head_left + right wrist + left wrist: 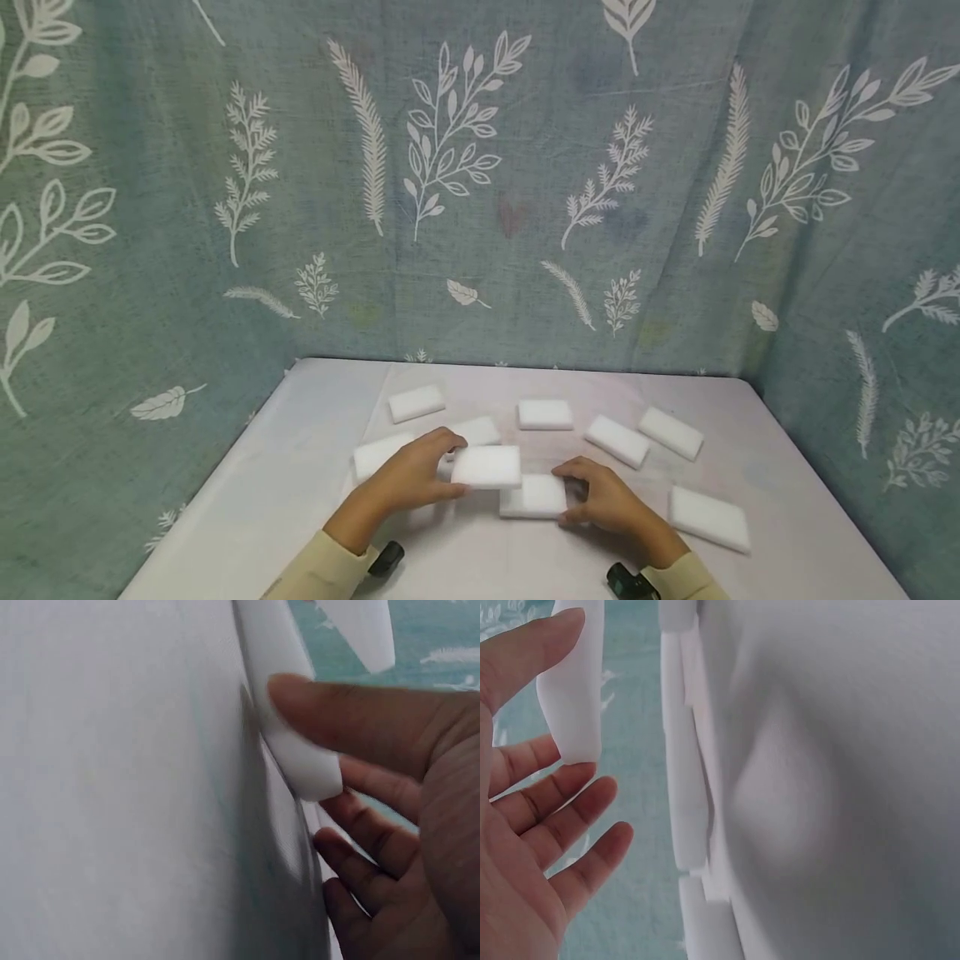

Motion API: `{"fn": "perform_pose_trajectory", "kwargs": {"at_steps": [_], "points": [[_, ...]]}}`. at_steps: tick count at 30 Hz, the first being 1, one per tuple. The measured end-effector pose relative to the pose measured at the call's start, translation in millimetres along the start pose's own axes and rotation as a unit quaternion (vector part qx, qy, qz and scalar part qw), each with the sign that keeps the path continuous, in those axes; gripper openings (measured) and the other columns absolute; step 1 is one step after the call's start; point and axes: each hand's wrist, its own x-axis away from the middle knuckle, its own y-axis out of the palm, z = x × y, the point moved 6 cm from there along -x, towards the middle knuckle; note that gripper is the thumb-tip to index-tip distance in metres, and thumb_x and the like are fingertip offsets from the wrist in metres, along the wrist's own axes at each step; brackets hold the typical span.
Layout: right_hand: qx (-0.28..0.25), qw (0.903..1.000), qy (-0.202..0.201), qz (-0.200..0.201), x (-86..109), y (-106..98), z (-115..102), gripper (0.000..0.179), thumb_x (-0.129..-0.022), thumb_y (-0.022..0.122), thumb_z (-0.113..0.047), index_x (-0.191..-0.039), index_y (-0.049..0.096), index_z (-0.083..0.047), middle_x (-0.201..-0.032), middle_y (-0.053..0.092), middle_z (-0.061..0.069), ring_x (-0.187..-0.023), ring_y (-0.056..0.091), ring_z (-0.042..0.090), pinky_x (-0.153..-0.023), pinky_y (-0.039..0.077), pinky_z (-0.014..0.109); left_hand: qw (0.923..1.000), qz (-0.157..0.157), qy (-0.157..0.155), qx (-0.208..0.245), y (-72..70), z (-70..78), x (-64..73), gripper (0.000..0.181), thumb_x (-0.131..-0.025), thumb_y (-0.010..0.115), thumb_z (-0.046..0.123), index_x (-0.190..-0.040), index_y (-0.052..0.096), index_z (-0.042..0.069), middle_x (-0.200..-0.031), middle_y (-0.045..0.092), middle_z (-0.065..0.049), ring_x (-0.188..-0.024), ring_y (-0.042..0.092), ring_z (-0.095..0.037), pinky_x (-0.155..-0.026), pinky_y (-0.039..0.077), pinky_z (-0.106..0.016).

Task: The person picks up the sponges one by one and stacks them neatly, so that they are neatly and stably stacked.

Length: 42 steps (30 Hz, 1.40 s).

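Observation:
My left hand [411, 477] grips a white sponge [487, 467] by its left end, thumb on the near side and fingers on the far side. In the left wrist view this sponge [577, 712] is raised off the table, while the lower fingers are spread free of it. With thumb and fingers, my right hand [606, 502] pinches the right end of a second white sponge [534, 500]. That one lies low at the table surface, its upper left corner covered by the raised sponge in the head view. The right wrist view shows the thumb across the sponge [300, 761].
More white sponges lie scattered on the white-covered table [300, 433]: one [416, 403] at back left, one [545, 414] at back centre, one [708, 518] at right, and several others between. A leaf-patterned green cloth [480, 275] hangs behind and along both sides.

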Motion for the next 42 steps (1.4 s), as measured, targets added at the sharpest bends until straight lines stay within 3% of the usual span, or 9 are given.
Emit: {"fn": "perform_pose_trajectory", "kwargs": {"at_steps": [8,16,26,34,42], "points": [[0.001,1.0,-0.005,0.007,0.6,5,4,0.069,-0.06,0.092,-0.031,-0.121,0.066,-0.01,-0.118,0.062,-0.005,-0.115,0.055,0.023,-0.102,0.042,0.046,0.9997,-0.02,0.015,0.008,17.5,14.3,-12.6,0.066,-0.078,0.075,0.055,-0.128,0.058,0.014,-0.118,0.056,0.011,-0.107,0.056,-0.008,-0.091,0.05,-0.035],[0.002,0.9999,-0.002,0.016,-1.8,7,5,0.068,-0.06,0.092,-0.031,-0.12,0.067,-0.011,-0.118,0.062,-0.004,-0.114,0.056,0.021,-0.101,0.043,0.045,0.9993,-0.027,0.023,0.007,24.8,23.5,-21.8,0.066,-0.078,0.075,0.055,-0.128,0.059,0.014,-0.116,0.056,0.01,-0.106,0.056,-0.009,-0.089,0.05,-0.034],[-0.017,0.9996,0.01,0.021,5.7,12,11,0.076,-0.059,0.091,-0.042,-0.122,0.064,-0.01,-0.118,0.061,-0.007,-0.115,0.055,0.019,-0.103,0.041,0.043,0.9991,-0.04,0.014,0.006,42.1,27.7,-23.6,0.069,-0.076,0.074,0.06,-0.125,0.06,0.014,-0.118,0.056,0.01,-0.109,0.056,-0.008,-0.093,0.049,-0.032],[-0.028,0.998,0.007,0.056,6.5,4,9,0.079,-0.06,0.092,-0.04,-0.126,0.061,-0.009,-0.115,0.063,-0.007,-0.115,0.055,0.023,-0.103,0.04,0.045,0.999,-0.035,0.025,-0.005,44.1,32.1,-29.7,0.068,-0.076,0.074,0.06,-0.125,0.06,0.013,-0.119,0.057,0.007,-0.11,0.056,-0.009,-0.094,0.048,-0.031],[-0.042,0.9978,0.013,0.05,5.4,1,9,0.078,-0.061,0.091,-0.043,-0.127,0.061,-0.013,-0.115,0.062,-0.009,-0.115,0.055,0.02,-0.103,0.04,0.041,0.9985,-0.043,0.029,-0.017,45.0,38.6,-35.1,0.069,-0.076,0.074,0.06,-0.125,0.06,0.013,-0.122,0.057,0.006,-0.113,0.055,-0.01,-0.095,0.048,-0.032]]}}
